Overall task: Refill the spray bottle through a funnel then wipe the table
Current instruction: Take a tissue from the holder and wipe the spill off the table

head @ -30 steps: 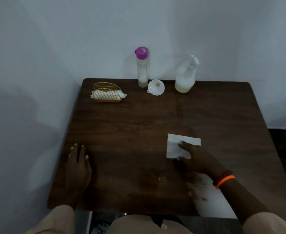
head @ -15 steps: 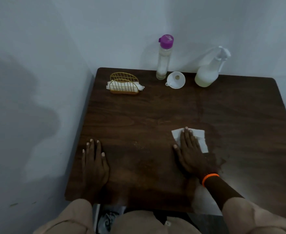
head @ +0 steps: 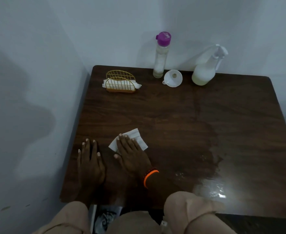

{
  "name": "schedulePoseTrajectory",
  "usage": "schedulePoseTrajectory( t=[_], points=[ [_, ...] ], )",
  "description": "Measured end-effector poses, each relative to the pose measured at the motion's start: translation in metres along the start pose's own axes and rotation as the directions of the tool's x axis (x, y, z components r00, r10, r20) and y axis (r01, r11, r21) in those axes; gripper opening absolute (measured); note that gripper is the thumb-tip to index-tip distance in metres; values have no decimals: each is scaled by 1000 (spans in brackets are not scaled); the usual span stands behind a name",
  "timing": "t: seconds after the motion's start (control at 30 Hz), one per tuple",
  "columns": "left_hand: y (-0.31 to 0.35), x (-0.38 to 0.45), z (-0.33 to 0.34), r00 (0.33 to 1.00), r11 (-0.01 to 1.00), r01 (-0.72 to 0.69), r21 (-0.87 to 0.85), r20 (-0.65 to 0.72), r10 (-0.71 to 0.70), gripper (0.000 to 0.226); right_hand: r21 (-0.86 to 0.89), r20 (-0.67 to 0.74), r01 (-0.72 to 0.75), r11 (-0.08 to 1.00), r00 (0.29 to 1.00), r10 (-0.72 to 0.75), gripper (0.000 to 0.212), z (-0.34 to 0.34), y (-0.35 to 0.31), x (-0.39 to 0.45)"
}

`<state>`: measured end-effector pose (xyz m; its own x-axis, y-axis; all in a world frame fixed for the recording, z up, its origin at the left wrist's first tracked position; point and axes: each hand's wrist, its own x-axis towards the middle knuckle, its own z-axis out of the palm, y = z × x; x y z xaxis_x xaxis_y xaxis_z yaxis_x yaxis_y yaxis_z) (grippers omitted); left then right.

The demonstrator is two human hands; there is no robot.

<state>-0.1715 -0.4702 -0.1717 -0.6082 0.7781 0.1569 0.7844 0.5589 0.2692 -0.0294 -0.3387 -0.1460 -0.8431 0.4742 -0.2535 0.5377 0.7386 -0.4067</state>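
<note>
My right hand lies flat with fingers spread on a white paper napkin, pressing it onto the dark wooden table near the front left. Just left of it my left hand rests palm down on the table, holding nothing. At the back edge stands a white spray bottle with pale liquid in it. A white funnel lies on the table to its left. Beside the funnel stands a tall clear bottle with a purple cap.
A gold wire napkin holder with white napkins stands at the back left. A wet, shiny patch covers the table's front right. Walls close in behind and to the left. My knees show below the front edge.
My right hand has slid the napkin leftward across the table, from the middle to beside my left hand. The left hand has stayed flat in place.
</note>
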Motion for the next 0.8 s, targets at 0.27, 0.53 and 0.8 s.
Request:
schedulePoseTrajectory(
  t=[0.27, 0.53, 0.8],
  points=[
    [2, 0, -2, 1000, 1000, 16, -6, -6, -16, 51, 27, -117, -209, 977, 970, 211, 73, -20, 67, -68],
    [2, -1, 0, 1000, 1000, 10, -2, -12, -10, 52, 10, -142, -501, 865, 856, 497, 83, -35, 157, -168],
    [4, -1, 0, 999, 1000, 11, 1, -32, -11, 49, 72, -144, -556, 828, 816, 560, 88, -23, 150, -162]
  ],
)
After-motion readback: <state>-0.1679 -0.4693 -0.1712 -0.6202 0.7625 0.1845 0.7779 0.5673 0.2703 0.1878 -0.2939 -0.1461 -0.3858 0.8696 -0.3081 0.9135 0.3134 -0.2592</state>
